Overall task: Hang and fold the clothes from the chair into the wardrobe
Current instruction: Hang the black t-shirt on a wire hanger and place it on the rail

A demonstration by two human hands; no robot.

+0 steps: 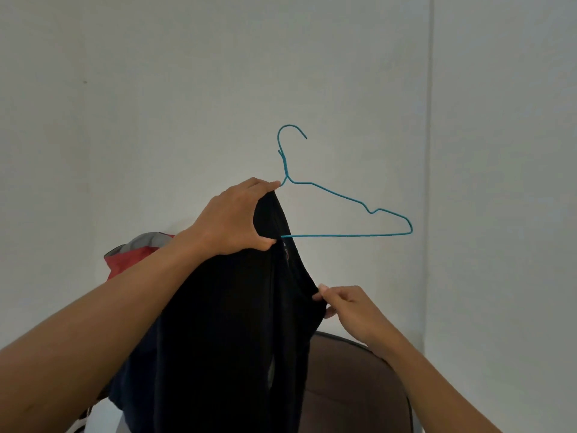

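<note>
A blue wire hanger is held up in front of the pale wall, hook upward. Its left shoulder is inside a black garment that hangs down from it; the right shoulder sticks out bare. My left hand grips the garment's top together with the hanger's left end. Lower and to the right, my right hand pinches the garment's edge between thumb and fingers. The brown chair back stands below the hands.
A red and grey garment lies over the chair behind my left forearm. Dark blue fabric hangs beneath that arm. A plain pale wall fills the background, with a vertical corner line at the right.
</note>
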